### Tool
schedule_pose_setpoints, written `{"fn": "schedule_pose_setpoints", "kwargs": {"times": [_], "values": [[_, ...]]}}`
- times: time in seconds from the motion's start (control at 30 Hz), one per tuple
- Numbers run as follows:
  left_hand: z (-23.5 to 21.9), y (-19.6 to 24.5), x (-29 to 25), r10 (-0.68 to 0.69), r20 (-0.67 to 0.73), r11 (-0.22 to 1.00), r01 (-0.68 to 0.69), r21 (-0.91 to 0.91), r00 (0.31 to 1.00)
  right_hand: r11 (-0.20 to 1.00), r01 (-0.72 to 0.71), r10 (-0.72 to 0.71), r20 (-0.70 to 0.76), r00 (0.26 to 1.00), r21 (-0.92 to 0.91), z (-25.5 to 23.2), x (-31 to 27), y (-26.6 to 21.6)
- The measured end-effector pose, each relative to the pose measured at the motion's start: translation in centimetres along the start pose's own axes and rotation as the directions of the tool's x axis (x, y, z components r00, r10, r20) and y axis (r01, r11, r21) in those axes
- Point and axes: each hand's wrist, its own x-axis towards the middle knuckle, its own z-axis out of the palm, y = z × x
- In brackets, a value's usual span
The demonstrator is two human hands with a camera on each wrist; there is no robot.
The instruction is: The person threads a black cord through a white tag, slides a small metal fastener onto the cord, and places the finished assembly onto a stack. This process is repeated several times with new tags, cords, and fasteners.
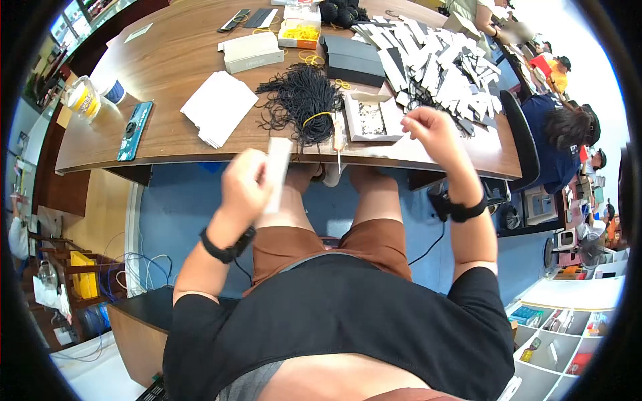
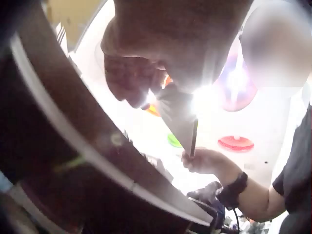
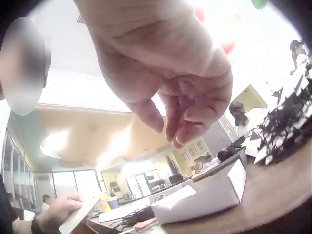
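Observation:
My left hand [image 1: 244,184] pinches a flat white card [image 1: 277,175] in front of the table edge; the left wrist view shows the card [image 2: 178,114] under that hand's fingers. My right hand [image 1: 431,134] hovers over the right end of an open white box [image 1: 374,118] with small pieces inside. In the right wrist view the right hand [image 3: 170,87] has bent fingers and a gap beside the thumb, with nothing held. Between the hands lie a heap of black cords [image 1: 301,97] and a thin pointed tool [image 1: 338,137] reaching past the table edge.
A stack of white cards [image 1: 219,107] lies left of the cords. Behind are a grey-white box [image 1: 251,53], a dark box [image 1: 353,61] and a box of yellow bands [image 1: 299,33]. Many tagged cards [image 1: 435,60] cover the right side. A phone [image 1: 135,131] and cups [image 1: 83,100] stand left.

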Motion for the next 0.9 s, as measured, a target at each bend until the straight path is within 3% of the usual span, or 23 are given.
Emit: {"fn": "schedule_pose_setpoints", "kwargs": {"times": [0.1,0.17,0.2,0.27,0.33,0.5,0.7,0.83,0.9], "values": [[-3.7,-1.2,3.0,-0.192,-0.048,0.958,0.198,0.210,0.980,0.987,-0.011,0.029,0.112,0.993,-0.159,-2.2,4.9,-0.6],[-4.4,-2.2,4.7,-0.234,-0.040,0.921,0.235,0.310,0.971,0.981,0.082,-0.058,0.136,0.989,-0.178,-1.8,8.1,-1.2],[-4.3,-3.3,5.2,-0.151,-0.032,0.913,0.152,0.378,0.988,0.958,0.147,-0.106,0.172,0.979,-0.248,-1.4,10.0,-0.1],[-3.2,-5.8,5.4,0.012,0.008,0.864,-0.014,0.503,1.000,0.831,0.267,-0.212,0.165,0.963,-0.489,0.2,12.2,0.5],[-2.2,-6.3,6.2,0.021,-0.015,0.862,-0.011,0.506,1.000,0.664,0.313,-0.247,0.195,0.949,-0.679,2.1,14.0,0.8],[-0.7,-6.7,6.9,-0.117,0.010,0.816,0.090,0.571,0.993,0.364,0.323,-0.151,0.287,0.946,-0.874,5.8,14.8,0.5],[-0.9,-7.8,7.2,-0.042,-0.144,0.784,0.122,0.608,0.989,0.414,0.335,-0.240,0.254,0.937,-0.846,6.4,15.9,1.5],[-0.9,-7.8,7.8,-0.090,-0.118,0.783,0.143,0.605,0.989,0.341,0.377,-0.293,0.284,0.913,-0.861,6.6,16.2,2.0],[-0.5,-7.9,7.8,-0.115,-0.057,0.784,0.126,0.608,0.992,0.381,0.361,-0.263,0.275,0.925,-0.851,6.5,16.4,1.6]]}}
